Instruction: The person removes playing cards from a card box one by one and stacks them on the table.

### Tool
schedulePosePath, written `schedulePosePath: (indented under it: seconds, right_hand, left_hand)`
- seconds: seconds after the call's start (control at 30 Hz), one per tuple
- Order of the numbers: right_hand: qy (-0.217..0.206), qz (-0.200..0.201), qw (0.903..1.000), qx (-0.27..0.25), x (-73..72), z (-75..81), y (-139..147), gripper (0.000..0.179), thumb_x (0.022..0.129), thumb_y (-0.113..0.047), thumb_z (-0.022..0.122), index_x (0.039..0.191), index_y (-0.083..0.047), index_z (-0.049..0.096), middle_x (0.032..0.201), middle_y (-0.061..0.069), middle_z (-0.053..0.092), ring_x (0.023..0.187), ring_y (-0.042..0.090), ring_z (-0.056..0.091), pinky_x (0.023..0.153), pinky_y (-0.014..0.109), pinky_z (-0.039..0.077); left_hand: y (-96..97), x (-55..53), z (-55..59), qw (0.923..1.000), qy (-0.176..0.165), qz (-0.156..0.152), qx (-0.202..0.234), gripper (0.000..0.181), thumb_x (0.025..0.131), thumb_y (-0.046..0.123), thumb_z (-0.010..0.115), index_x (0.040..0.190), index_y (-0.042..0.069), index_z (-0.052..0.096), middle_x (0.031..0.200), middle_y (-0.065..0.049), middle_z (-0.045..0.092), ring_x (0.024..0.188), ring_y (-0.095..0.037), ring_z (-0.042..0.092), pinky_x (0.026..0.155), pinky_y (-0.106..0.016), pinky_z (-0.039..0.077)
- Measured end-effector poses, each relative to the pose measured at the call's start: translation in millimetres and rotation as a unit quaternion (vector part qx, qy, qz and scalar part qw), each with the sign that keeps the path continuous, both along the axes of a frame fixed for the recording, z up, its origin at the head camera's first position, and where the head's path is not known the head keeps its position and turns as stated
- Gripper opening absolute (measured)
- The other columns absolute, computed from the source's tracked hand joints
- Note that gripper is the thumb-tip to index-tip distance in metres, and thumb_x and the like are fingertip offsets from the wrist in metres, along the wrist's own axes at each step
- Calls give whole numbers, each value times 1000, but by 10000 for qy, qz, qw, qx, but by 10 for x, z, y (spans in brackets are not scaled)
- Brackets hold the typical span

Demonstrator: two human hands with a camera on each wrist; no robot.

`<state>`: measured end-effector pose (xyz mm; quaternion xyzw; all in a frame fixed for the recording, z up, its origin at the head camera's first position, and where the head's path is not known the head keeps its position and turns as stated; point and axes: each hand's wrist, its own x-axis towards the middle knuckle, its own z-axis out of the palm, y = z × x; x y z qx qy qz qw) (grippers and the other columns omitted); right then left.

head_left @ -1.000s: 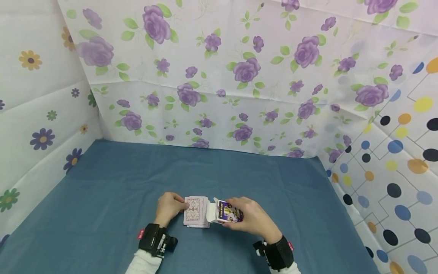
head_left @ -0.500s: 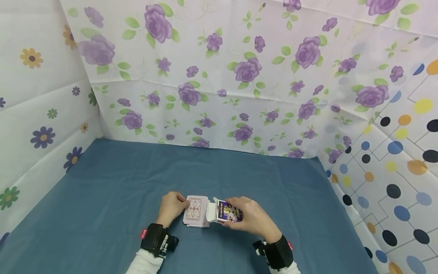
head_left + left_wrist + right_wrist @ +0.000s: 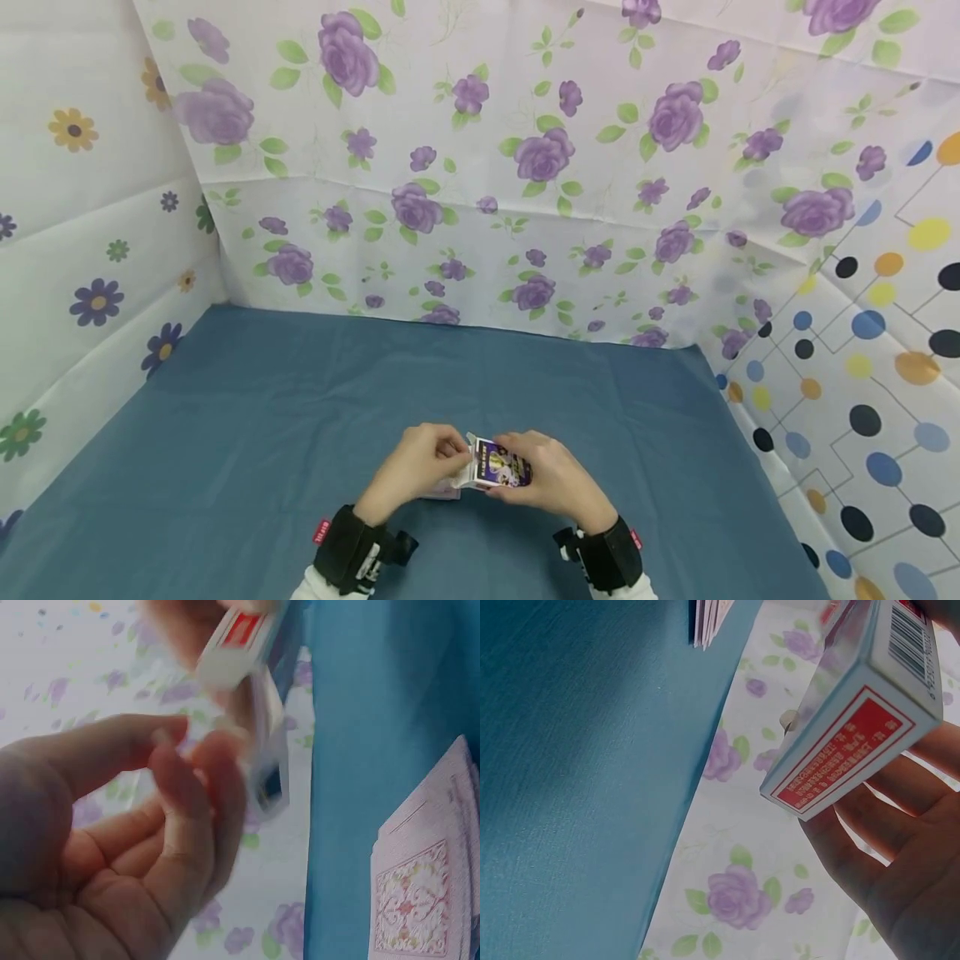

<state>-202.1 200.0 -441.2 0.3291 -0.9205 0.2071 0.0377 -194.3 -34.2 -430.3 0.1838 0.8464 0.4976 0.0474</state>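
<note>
My right hand [image 3: 558, 479] grips a small playing card box [image 3: 504, 465], purple and yellow on its face, with its end flap toward the left. My left hand [image 3: 416, 467] is at that end, fingers loosely bent by the flap. In the left wrist view, the left fingertips [image 3: 225, 750] overlap the white flap [image 3: 271, 780]; blur hides whether they touch, and no thing shows between thumb and fingers. A deck of cards [image 3: 412, 900], red ornate backs up, lies on the table, mostly covered by my left hand in the head view. The box's red printed side [image 3: 844, 754] faces the right wrist camera.
A blue cloth [image 3: 315, 383] covers the table. White sheets stand around it: a purple-flowered one [image 3: 480, 167] at the back, a daisy-patterned one [image 3: 90, 217] on the left, and a dotted one [image 3: 862, 400] on the right.
My left hand has left the left edge of the deck and moved right, over the cards, to the box's flap. The right hand and box have stayed nearly still.
</note>
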Motion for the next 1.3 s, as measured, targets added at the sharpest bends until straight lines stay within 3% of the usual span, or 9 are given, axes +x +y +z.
schedulePosePath:
  seconds: [0.07,0.2,0.53,0.87,1.3]
  right_hand:
    - [53,27,10000,-16,0,4,-5,61,81,-51,73,129,-14,62,119,3,67,96,11,62,78,29,51]
    - [133,49,9999,28,11,8,-11,61,81,-52,73,128,-16,62,116,2,68,95,10,62,79,29,51]
    - [222,68,9997,35,14,14,-20,61,80,-51,74,128,-14,63,117,2,68,97,12,63,80,30,52]
    - [198,12,9998,58,33,17,-14,60,81,-52,73,127,-16,63,120,2,67,102,13,64,82,32,52]
    - [266,56,9996,30,25,21,-15,61,81,-51,73,127,-14,63,119,3,68,101,14,64,81,31,53]
  left_hand:
    - [49,27,-5,9999,-8,-99,-117,8,91,10,64,86,5,69,72,-3,64,59,-9,56,53,-22,46]
    - [104,58,-49,9997,47,17,-246,13,90,10,66,77,6,66,58,1,58,48,-7,49,44,-21,38]
    - [123,35,-114,9994,146,20,-304,28,96,8,55,69,6,59,48,6,40,40,-5,36,40,-19,26]
    - [90,19,-116,9987,-421,-231,-150,26,97,11,55,72,5,58,55,1,53,46,-9,45,44,-22,33]
    - [90,23,-88,9976,-537,-426,-41,21,97,6,49,78,2,57,57,0,54,48,-9,44,44,-22,32]
